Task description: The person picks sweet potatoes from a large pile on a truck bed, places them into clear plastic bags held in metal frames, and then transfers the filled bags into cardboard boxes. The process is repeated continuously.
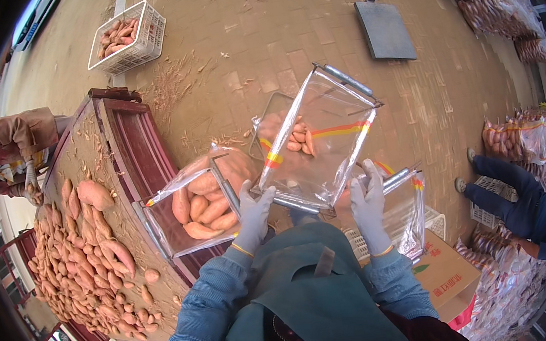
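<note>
My left hand [255, 218], in a grey glove, has its fingers apart beside the near left corner of a clear plastic bag [338, 151]. The bag hangs spread on a metal frame, with several small sweet potatoes [301, 139] inside. My right hand [369, 206], also gloved, is near the bag's right corner, fingers apart and nothing seen between them. Left of my left hand, a second framed bag [158, 220] holds large sweet potatoes [207, 207]. To the right of my right hand, a third clear bag [409, 211] is held wide on its frame; its contents are unclear.
A pile of sweet potatoes [83, 265] covers a cart bed with a maroon side [137, 140]. One person [26, 146] stands beyond it; another [522, 214] bends among filled bags [508, 275]. A cardboard box [446, 272], white crate [155, 28] and platform scale [385, 29] stand around.
</note>
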{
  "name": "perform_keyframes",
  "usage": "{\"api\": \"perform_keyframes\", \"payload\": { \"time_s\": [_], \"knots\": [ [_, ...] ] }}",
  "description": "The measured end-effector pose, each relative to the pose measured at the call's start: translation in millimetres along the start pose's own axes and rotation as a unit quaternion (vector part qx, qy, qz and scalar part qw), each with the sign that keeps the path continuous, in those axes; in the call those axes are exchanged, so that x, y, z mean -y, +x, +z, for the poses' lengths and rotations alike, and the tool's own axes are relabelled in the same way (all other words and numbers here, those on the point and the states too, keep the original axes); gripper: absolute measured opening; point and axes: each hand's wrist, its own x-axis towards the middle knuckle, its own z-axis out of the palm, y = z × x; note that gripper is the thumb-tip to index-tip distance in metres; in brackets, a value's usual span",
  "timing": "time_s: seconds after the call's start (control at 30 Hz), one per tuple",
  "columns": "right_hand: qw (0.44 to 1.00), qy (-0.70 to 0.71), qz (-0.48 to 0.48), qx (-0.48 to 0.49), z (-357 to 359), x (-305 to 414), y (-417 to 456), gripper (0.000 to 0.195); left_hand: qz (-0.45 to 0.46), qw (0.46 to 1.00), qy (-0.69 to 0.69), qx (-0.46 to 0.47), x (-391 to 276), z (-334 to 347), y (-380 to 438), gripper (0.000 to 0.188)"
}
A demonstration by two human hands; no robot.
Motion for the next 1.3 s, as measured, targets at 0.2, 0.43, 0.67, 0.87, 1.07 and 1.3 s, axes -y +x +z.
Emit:
{"api": "perform_keyframes", "payload": {
  "time_s": [0.2,0.43,0.67,0.87,1.07,1.3],
  "knots": [
    [0.882,-0.32,-0.049,0.343,117.2,-31.7,123.7,0.04,0.174,0.963,0.207,-0.009,-16.1,18.9,6.9,0.047],
    [0.496,-0.7,-0.052,0.511,171.7,-201.7,180.1,0.052,0.323,0.905,0.276,-0.038,-5.9,5.3,12.4,0.042],
    [0.205,-0.825,0.266,0.454,28.5,-368.8,201.8,0.055,0.285,0.931,0.225,-0.039,-17.5,-0.6,35.6,0.045],
    [0.367,-0.769,0.135,0.505,104.8,-203.3,216.8,0.041,0.278,0.924,0.253,-0.071,-19.9,-13.4,40.5,0.041],
    [0.829,-0.269,0.114,0.477,255.1,-131.3,207.7,0.046,0.3,0.914,0.264,-0.068,-18.6,-14.6,41.9,0.039],
    [0.861,0.176,0.331,0.343,244.6,-45.0,193.2,0.054,0.299,0.913,0.27,-0.065,-22.5,-11.7,41.4,0.036]
  ]
}}
